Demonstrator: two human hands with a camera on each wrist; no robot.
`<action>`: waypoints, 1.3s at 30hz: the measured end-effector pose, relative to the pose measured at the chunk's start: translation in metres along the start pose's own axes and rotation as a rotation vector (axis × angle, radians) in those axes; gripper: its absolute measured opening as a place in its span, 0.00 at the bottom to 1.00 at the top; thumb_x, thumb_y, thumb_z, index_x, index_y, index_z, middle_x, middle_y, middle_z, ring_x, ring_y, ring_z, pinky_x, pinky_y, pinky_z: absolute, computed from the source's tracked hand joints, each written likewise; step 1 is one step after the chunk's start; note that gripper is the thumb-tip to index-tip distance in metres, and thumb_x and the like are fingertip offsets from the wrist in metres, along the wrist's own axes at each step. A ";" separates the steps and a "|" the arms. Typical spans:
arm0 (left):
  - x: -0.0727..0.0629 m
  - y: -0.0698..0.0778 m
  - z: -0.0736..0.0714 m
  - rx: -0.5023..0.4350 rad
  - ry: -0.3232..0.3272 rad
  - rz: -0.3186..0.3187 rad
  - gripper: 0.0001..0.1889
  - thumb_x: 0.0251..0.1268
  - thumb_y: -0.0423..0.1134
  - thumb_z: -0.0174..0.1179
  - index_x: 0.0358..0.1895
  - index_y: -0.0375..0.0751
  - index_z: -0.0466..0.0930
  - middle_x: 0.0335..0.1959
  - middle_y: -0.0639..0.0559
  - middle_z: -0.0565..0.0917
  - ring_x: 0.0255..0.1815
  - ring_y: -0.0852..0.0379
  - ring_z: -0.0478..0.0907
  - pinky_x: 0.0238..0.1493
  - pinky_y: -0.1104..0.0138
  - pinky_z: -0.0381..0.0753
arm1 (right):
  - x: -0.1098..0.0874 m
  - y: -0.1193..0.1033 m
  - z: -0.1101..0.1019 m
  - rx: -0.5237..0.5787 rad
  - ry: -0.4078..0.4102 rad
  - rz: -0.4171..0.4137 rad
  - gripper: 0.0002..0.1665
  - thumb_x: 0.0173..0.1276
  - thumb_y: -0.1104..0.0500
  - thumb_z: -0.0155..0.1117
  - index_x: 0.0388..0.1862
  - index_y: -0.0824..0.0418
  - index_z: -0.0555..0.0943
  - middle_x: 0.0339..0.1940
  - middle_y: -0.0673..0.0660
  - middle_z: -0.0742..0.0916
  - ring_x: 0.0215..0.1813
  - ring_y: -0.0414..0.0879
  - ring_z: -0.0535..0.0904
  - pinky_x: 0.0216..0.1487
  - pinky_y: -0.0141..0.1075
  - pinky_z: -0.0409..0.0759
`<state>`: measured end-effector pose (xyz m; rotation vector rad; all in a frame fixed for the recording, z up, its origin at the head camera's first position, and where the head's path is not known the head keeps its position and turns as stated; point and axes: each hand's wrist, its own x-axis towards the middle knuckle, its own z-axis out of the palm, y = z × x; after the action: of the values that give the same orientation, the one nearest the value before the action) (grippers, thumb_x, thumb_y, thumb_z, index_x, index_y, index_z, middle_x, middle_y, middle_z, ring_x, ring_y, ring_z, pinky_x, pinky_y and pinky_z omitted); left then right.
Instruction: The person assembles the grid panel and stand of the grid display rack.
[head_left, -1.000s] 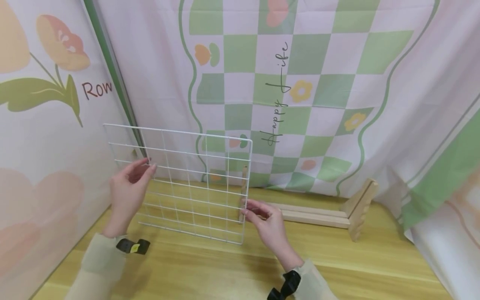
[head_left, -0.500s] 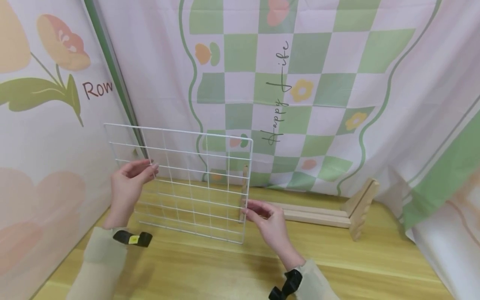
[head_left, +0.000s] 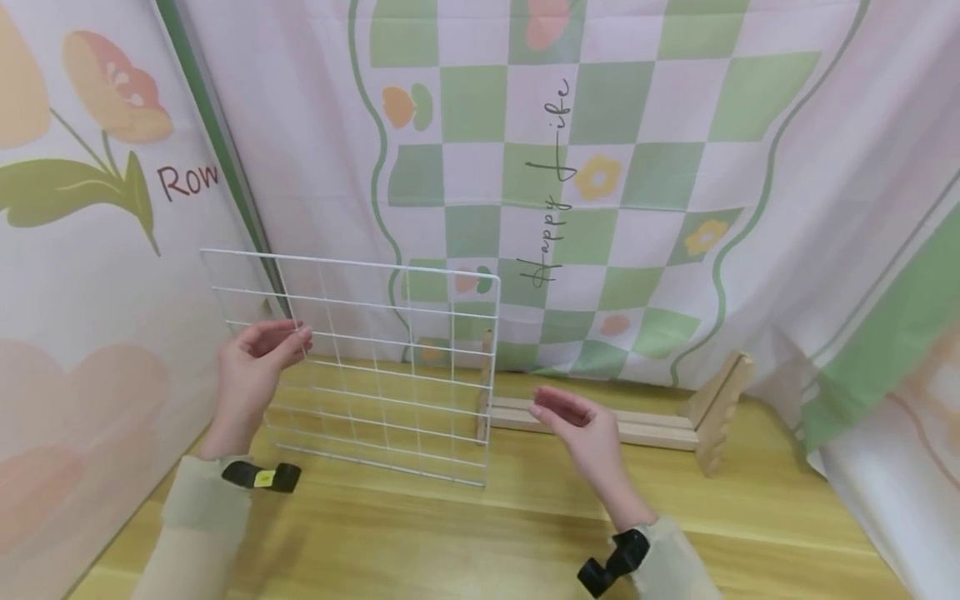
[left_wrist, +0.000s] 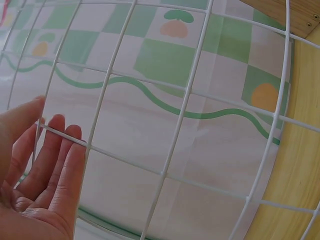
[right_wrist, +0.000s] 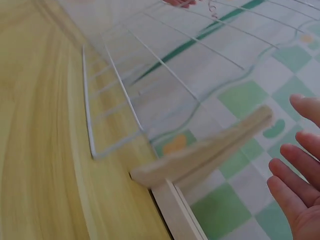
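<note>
A white wire grid panel stands upright, a little tilted, at the left of the wooden table. My left hand pinches one of its wires near the left side, thumb against fingertips; in the left wrist view, wires pass in front of the fingers. My right hand is off the panel, to the right of its edge, with fingers loosely bent and nothing held. Behind that hand lies a wooden stand, a long bar with a notched upright at each end; the hand covers part of the bar.
The table has a pale wood surface. A green and white checkered curtain hangs behind it, and a flower-print cloth closes off the left side. The stand's right upright rises near the right back.
My right hand has let go of the grid panel's right edge and moved right, away from it. The left hand keeps its hold, and the panel stays nearly where it was.
</note>
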<state>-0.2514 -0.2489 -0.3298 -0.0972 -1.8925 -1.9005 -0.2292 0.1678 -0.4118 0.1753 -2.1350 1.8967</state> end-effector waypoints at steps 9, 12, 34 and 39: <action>0.002 -0.001 0.002 0.000 0.014 0.007 0.14 0.65 0.35 0.72 0.48 0.33 0.83 0.37 0.55 0.89 0.38 0.60 0.87 0.43 0.71 0.86 | 0.003 0.011 -0.058 -0.145 0.071 0.051 0.30 0.65 0.50 0.77 0.62 0.63 0.83 0.58 0.60 0.86 0.50 0.33 0.85 0.50 0.25 0.82; 0.003 -0.002 0.002 0.002 0.012 0.009 0.14 0.65 0.36 0.72 0.49 0.32 0.82 0.37 0.55 0.89 0.38 0.60 0.87 0.43 0.71 0.86 | 0.001 0.013 -0.078 -0.186 0.089 0.057 0.32 0.67 0.50 0.76 0.64 0.64 0.81 0.59 0.60 0.85 0.50 0.30 0.84 0.50 0.23 0.80; 0.005 -0.002 -0.002 -0.048 -0.067 0.032 0.08 0.69 0.29 0.67 0.47 0.32 0.81 0.37 0.56 0.90 0.39 0.61 0.88 0.45 0.69 0.85 | 0.002 -0.006 -0.201 -0.185 0.321 0.134 0.33 0.67 0.52 0.75 0.70 0.52 0.77 0.57 0.37 0.85 0.51 0.25 0.78 0.57 0.14 0.68; 0.004 -0.003 -0.002 -0.020 -0.052 0.025 0.09 0.69 0.33 0.68 0.48 0.34 0.82 0.37 0.56 0.90 0.40 0.62 0.87 0.46 0.70 0.85 | 0.008 -0.006 -0.228 0.028 0.382 0.124 0.35 0.63 0.58 0.79 0.69 0.54 0.78 0.53 0.37 0.87 0.51 0.26 0.80 0.59 0.15 0.68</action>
<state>-0.2553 -0.2518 -0.3311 -0.1776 -1.8974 -1.9181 -0.2067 0.3931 -0.3809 -0.2976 -1.8980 1.8471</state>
